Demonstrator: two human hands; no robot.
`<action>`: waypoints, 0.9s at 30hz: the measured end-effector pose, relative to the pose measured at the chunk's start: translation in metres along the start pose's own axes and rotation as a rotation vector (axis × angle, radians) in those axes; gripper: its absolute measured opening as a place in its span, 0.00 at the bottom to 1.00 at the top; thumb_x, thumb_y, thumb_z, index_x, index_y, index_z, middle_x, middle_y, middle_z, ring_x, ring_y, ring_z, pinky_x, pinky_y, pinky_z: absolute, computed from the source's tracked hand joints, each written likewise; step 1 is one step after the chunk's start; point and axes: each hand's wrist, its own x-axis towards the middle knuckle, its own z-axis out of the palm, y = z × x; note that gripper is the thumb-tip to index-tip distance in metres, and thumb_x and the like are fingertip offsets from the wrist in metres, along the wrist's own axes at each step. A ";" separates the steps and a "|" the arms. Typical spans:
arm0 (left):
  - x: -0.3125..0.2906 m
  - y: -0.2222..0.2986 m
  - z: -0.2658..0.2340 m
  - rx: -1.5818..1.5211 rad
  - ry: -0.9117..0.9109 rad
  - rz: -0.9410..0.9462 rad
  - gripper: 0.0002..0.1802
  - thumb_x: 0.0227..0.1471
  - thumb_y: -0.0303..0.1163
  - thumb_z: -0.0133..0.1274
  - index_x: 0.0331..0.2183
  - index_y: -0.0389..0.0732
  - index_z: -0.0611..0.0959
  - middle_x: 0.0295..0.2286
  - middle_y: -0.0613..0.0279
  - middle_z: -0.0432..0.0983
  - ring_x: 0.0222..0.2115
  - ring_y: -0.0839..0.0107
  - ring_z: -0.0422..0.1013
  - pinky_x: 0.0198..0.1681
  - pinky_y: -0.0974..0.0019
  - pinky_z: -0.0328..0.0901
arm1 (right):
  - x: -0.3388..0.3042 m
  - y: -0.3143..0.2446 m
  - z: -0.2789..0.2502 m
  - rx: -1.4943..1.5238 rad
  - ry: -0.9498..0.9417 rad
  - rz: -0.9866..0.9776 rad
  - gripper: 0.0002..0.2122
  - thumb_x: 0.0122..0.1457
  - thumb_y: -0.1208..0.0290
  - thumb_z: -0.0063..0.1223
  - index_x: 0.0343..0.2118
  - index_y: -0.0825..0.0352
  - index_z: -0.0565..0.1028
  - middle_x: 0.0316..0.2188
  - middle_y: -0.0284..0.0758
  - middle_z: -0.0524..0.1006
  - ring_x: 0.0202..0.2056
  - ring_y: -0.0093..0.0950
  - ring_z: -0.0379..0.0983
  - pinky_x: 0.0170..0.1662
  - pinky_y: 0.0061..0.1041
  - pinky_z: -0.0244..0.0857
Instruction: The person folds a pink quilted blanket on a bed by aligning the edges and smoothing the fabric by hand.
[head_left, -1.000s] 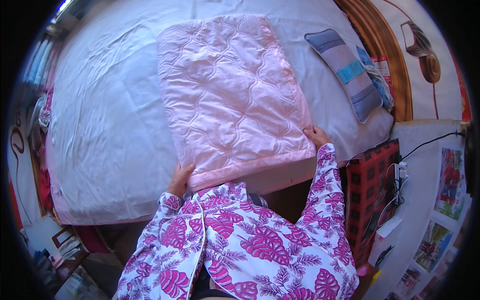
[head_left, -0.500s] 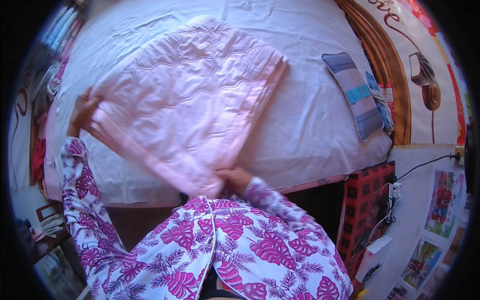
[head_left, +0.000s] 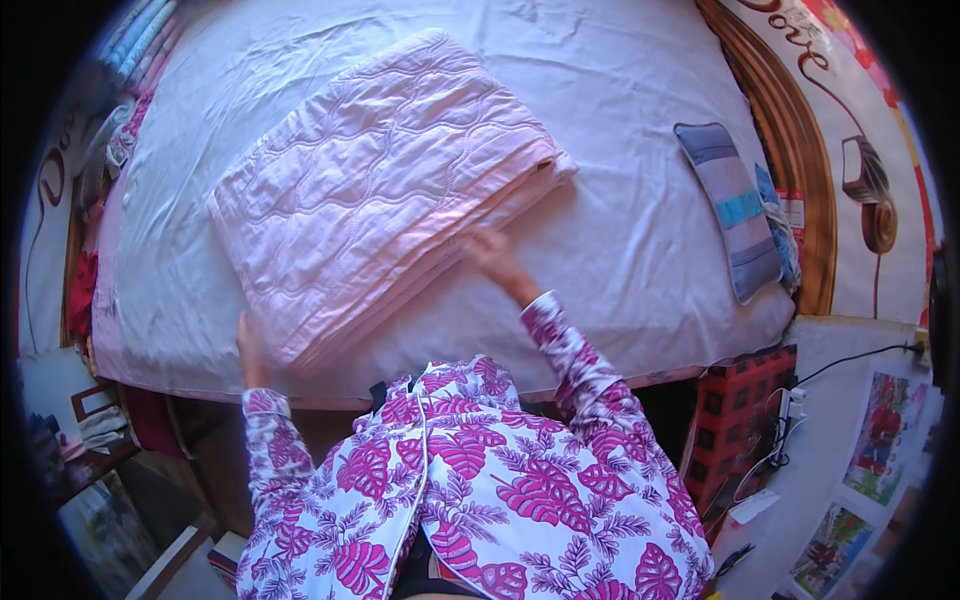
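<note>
A pale pink quilted bedspread [head_left: 365, 180], folded into a thick layered block, lies at a slant on the white-sheeted bed [head_left: 620, 270]. At its near left corner is my left hand [head_left: 249, 352], fingers stretched along the edge and somewhat blurred. My right hand [head_left: 497, 264] is at the right-hand folded edge, where the layers show. Its fingers reach toward the quilt, spread loosely and smeared by motion. Neither hand appears to grip the fabric, though whether the fingertips touch it is hard to tell.
A blue and grey pillow [head_left: 730, 212] lies at the bed's right, beside bunched blue cloth [head_left: 780, 230] and the wooden headboard [head_left: 800, 130]. Rolled fabrics [head_left: 140, 45] are stacked at far left. A red checked cloth [head_left: 735, 420] hangs near a power strip [head_left: 793, 405].
The quilt has gone from lifted and swung open to lying flatter in a compact fold. My left hand has let go of the upper left edge and come nearer; my right hand has moved farther out.
</note>
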 end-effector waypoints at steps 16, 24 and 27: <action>-0.060 0.018 0.057 0.175 0.222 0.008 0.24 0.54 0.36 0.44 0.47 0.28 0.66 0.46 0.41 0.64 0.48 0.55 0.60 0.51 0.61 0.53 | 0.117 0.035 -0.139 -0.796 0.391 0.226 0.19 0.47 0.69 0.43 0.44 0.58 0.72 0.39 0.39 0.74 0.43 0.41 0.69 0.48 0.38 0.60; -0.077 0.062 0.049 0.090 0.134 -0.082 0.32 0.52 0.32 0.47 0.54 0.29 0.57 0.54 0.44 0.54 0.55 0.57 0.53 0.57 0.65 0.46 | 0.141 -0.010 -0.181 -0.215 0.321 0.038 0.13 0.46 0.77 0.43 0.36 0.66 0.74 0.27 0.39 0.76 0.29 0.28 0.72 0.36 0.24 0.65; -0.083 0.058 0.041 0.079 0.132 -0.091 0.32 0.51 0.32 0.47 0.54 0.29 0.57 0.54 0.44 0.54 0.55 0.56 0.52 0.57 0.65 0.46 | 0.133 -0.043 -0.191 0.006 0.248 -0.032 0.13 0.45 0.82 0.44 0.36 0.67 0.73 0.24 0.31 0.74 0.26 0.17 0.67 0.31 0.17 0.64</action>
